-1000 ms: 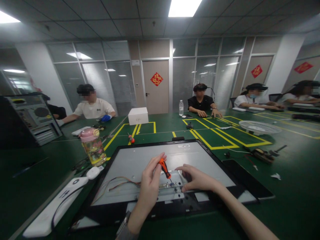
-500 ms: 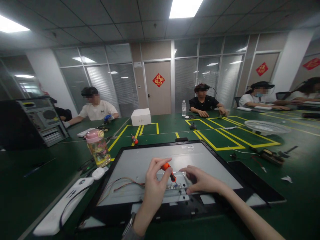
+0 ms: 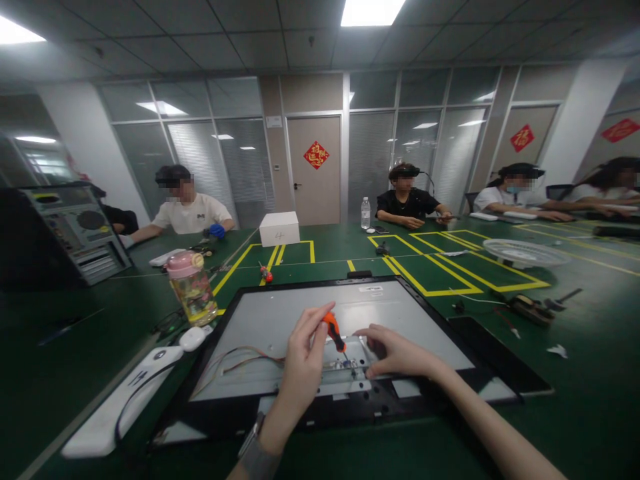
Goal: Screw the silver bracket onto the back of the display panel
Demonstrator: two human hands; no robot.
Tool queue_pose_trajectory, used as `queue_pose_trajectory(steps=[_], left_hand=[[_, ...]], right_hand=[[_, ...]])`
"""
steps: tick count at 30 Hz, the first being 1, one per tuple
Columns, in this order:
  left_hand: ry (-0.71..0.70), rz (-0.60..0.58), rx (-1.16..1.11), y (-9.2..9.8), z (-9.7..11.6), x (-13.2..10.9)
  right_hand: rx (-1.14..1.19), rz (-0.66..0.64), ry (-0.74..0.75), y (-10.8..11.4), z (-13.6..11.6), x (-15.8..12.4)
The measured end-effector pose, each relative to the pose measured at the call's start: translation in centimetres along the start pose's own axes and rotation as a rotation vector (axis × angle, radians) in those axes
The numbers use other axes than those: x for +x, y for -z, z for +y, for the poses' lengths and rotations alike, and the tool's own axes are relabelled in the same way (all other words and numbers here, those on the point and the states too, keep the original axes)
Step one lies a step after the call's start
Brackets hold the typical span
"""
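Head cam, so starting at the bottom of the frame: you've got a watch [image 3: 250, 437] on your left wrist, and a long white bar [image 3: 100, 427] lies off to the lower left, probably parked there so it's out of your elbow's way. Your left hand [image 3: 303, 353] has the orange-and-black screwdriver [image 3: 334, 331] between thumb and fingers, just below the middle of the frame. It leans, handle up-left and tip down-right, which I'd guess lets you see the tip past your knuckles. The tip points down at a row of small fittings [image 3: 343, 365]; can't tell if it's actually seated in anything.

Your right hand [image 3: 395, 350] is at the right end of the metal plate [image 3: 357, 347], thumb and fingers curved with a gap between them. Looks like steadying to me, but I can't tell if you're really gripping it. All that sits on the big flat panel [image 3: 295, 297], lying flat on the green table [image 3: 590, 413], likely so it can't rock. Loose wires [image 3: 253, 350] run left of the plate, clear of the tip.

Further out, the pink-lidded bottle [image 3: 193, 300] stands upright beyond the panel's left edge, sensibly off the work imo. Past that there's a white box [image 3: 277, 230], then co-workers [image 3: 415, 203] along the far side.
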State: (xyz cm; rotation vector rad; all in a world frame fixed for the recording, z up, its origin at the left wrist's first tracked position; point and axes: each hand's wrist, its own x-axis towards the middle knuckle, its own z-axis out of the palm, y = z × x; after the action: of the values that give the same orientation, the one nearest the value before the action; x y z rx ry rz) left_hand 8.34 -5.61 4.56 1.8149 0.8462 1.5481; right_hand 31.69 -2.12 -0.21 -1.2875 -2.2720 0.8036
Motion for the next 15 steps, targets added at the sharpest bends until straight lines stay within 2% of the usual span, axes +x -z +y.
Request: queue_pose_trajectory(steps=[4,15], left_hand=[[0.002,0.035,0.021,-0.16,0.03,-0.04],[-0.001,0.004,-0.013,-0.11,-0.02,-0.12]], right_hand=[[-0.005,0.001,-0.001,-0.09,0.2,0.04],[-0.014,-0.007,-0.002,0.14,-0.28,-0.16]])
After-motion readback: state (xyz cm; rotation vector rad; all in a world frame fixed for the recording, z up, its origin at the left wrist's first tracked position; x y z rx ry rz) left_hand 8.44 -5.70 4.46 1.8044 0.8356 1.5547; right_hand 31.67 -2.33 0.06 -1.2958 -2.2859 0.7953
